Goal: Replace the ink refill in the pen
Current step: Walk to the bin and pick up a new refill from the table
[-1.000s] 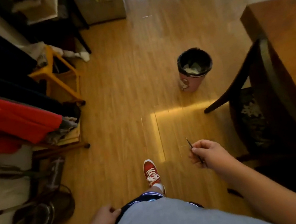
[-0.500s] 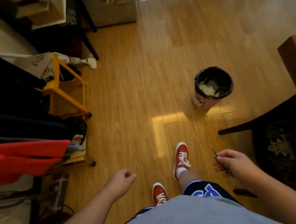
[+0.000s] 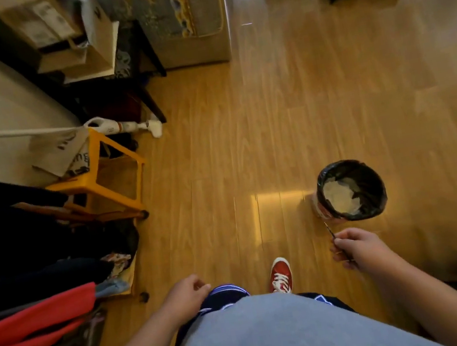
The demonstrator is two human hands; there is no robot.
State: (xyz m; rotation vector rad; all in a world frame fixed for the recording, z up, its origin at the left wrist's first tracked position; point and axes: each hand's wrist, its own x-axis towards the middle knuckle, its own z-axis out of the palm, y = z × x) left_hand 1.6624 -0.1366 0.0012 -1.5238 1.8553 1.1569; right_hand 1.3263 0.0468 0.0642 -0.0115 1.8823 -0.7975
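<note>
Down the left edge of the frame hang dark and red garments (image 3: 35,320), and above them, at middle left, a yellow stool (image 3: 109,185) stands on the wooden floor (image 3: 246,140). At lower centre the left hand (image 3: 188,294) hangs by the hip, fingers loosely curled and holding nothing. Just right of it a red shoe (image 3: 281,275) points up the frame. Further right, the right hand (image 3: 359,250) is pinched shut on the ink refill (image 3: 333,235) — a thin dark rod whose tip sticks out toward the upper left of the fist. Directly above that tip, near it but apart, sits a bin (image 3: 351,189) lined with a black bag, pale paper scraps inside. At the far right edge shows a dark brown corner of furniture — too cut off to identify.
</note>
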